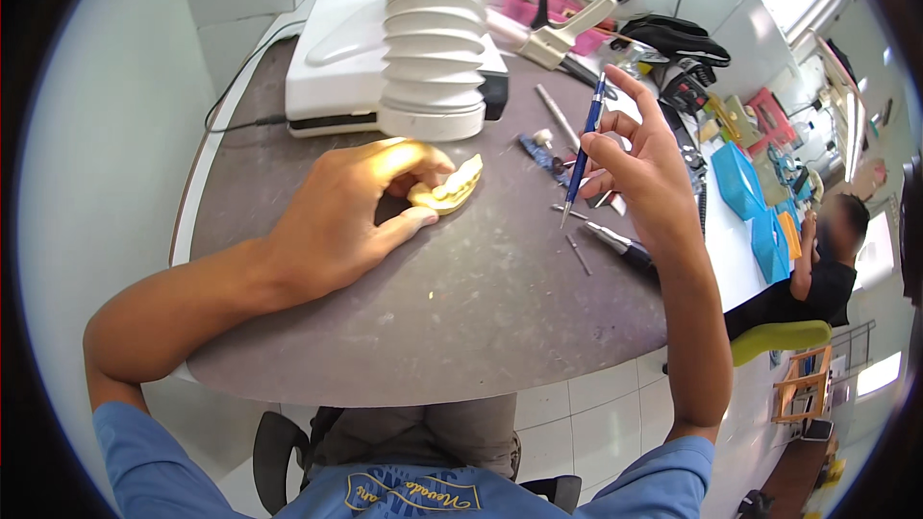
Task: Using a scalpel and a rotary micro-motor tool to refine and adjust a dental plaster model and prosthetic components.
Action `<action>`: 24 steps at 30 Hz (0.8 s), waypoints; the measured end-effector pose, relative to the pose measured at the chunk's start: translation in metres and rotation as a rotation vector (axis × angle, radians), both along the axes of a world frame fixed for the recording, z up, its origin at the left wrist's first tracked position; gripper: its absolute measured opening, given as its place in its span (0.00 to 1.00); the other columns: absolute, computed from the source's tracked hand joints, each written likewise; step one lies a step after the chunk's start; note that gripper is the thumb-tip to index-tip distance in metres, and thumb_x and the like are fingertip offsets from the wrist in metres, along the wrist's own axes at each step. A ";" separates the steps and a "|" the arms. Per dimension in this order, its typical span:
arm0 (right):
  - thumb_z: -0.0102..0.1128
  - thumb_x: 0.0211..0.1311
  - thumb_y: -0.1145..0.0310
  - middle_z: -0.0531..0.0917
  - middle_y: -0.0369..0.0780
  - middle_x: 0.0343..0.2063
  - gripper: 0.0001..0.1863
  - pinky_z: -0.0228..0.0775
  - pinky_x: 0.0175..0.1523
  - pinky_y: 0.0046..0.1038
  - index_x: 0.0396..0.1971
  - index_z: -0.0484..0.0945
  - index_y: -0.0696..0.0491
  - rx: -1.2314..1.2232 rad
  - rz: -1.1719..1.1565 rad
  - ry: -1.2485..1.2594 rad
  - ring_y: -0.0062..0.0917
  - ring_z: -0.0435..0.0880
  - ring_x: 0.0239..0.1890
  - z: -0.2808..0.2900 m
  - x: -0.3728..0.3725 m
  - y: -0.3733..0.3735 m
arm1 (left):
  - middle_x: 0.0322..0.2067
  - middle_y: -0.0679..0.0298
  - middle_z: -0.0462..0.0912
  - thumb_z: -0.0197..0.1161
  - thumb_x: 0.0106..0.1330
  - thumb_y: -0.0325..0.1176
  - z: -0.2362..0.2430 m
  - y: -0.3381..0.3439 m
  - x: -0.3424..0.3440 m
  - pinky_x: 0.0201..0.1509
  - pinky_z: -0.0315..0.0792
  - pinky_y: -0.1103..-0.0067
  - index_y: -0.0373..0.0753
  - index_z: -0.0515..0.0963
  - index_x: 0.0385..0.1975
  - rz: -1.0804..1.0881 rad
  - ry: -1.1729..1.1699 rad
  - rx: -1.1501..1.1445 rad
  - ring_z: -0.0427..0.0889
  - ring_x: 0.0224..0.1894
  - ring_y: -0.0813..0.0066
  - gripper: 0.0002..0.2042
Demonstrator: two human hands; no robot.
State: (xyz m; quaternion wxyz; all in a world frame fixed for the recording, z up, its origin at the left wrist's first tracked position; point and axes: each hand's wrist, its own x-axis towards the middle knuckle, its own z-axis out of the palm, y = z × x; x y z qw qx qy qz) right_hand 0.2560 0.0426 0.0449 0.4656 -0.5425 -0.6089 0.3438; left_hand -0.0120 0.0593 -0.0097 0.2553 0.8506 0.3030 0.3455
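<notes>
My left hand [351, 211] rests on the grey-brown mat and grips a yellow dental cast [450, 190] with a row of teeth along it. Thumb and fingers pinch its left end, under the mouth of a white ribbed hose. Raised over the right side of the mat, my right hand [635, 159] has its fingers closed around a blue mechanical pencil [584, 149]. The pencil's tip points down, apart from the cast. Below that hand lies a handpiece [620, 242] with a dark body and silver nose, beside a thin metal bur [579, 256].
The white ribbed hose [433, 48] hangs before a white box-shaped machine [332, 67]. Behind the tools stands a pink basket [538, 10]. Blue baskets [738, 178] line the bench at right, where another person [827, 259] sits.
</notes>
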 end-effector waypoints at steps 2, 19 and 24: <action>0.59 0.57 0.78 0.75 0.41 0.34 0.38 0.79 0.26 0.19 0.67 0.52 0.63 0.055 -0.017 0.062 0.19 0.81 0.27 -0.001 0.002 -0.004 | 0.43 0.58 0.82 0.65 0.58 0.19 -0.001 0.000 0.002 0.53 0.75 0.77 0.30 0.76 0.46 -0.013 -0.114 -0.227 0.82 0.45 0.75 0.15; 0.55 0.70 0.66 0.81 0.41 0.32 0.09 0.77 0.34 0.21 0.39 0.75 0.57 0.431 -0.012 0.550 0.25 0.83 0.26 -0.038 -0.007 -0.010 | 0.51 0.58 0.78 0.60 0.67 0.26 0.000 0.007 0.028 0.62 0.71 0.75 0.29 0.67 0.57 -0.271 -0.585 -0.904 0.77 0.55 0.72 0.19; 0.68 0.58 0.66 0.81 0.44 0.34 0.14 0.80 0.36 0.23 0.36 0.77 0.59 0.376 0.115 -0.184 0.25 0.82 0.36 -0.044 -0.021 -0.012 | 0.53 0.58 0.76 0.58 0.69 0.26 0.008 0.010 0.022 0.60 0.73 0.75 0.33 0.66 0.60 -0.227 -0.594 -1.076 0.76 0.57 0.72 0.20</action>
